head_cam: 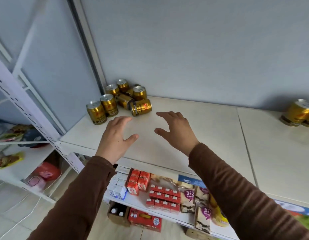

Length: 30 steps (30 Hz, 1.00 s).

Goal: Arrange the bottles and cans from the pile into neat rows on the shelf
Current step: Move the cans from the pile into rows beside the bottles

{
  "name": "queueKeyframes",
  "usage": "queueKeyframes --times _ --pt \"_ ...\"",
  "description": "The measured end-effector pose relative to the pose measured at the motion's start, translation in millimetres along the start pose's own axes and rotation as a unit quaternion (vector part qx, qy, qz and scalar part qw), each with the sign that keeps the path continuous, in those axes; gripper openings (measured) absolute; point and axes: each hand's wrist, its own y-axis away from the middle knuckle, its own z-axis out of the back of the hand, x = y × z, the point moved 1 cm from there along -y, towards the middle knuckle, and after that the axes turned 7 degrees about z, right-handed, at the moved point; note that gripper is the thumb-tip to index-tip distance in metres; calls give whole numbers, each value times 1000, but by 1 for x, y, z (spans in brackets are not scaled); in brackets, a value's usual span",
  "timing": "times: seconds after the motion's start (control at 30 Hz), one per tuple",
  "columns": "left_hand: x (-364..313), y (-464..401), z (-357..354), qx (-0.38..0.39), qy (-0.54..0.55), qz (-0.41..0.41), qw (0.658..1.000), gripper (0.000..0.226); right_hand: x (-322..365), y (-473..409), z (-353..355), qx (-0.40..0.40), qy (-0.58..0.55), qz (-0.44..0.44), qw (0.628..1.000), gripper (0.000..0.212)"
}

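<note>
- The pale cream flat shelf [210, 129] carries a pile of gold metal drink cans [122, 99] at its 11 o'clock back corner, some upright, some on their sides.
- Left hand [115, 135] and right hand [174, 129] hover apart, fingers spread, gripping nothing.
- Bare shelf stretches toward 3 o'clock, where two more gold cans [299, 113] stand.

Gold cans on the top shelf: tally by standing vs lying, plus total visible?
Counted on the shelf, both hands open, holding nothing.
Upright cans in the left pile: 5
Cans on their side in that pile: 2, possibly one more hidden behind
Upright cans at the right edge: 2, one cut off by the frame
Total visible: 9
</note>
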Motion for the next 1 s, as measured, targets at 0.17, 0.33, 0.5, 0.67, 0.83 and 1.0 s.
queueKeyframes --times 0.17,0.33,0.5,0.67,0.83,1.0 --pt "48 -25 13 -46 -10 36 998 66 19 -56 -35 8 -42 37 998 57" --pt "103 -45 20 -95 33 102 990 84 46 -116 -64 36 -93 54 994 62" --pt "159 -72 11 -85 139 192 968 101 67 -176 -92 82 -115 39 989 65" --pt "191 -108 -9 -19 196 220 955 100 83 -228 -118 144 -48 -1 988 73" --pt "201 -127 -18 3 218 190 957 88 91 -260 -132 204 -27 -55 977 82" --pt "208 -129 -16 11 237 168 957 76 95 -260 -143 183 -59 -90 977 75"
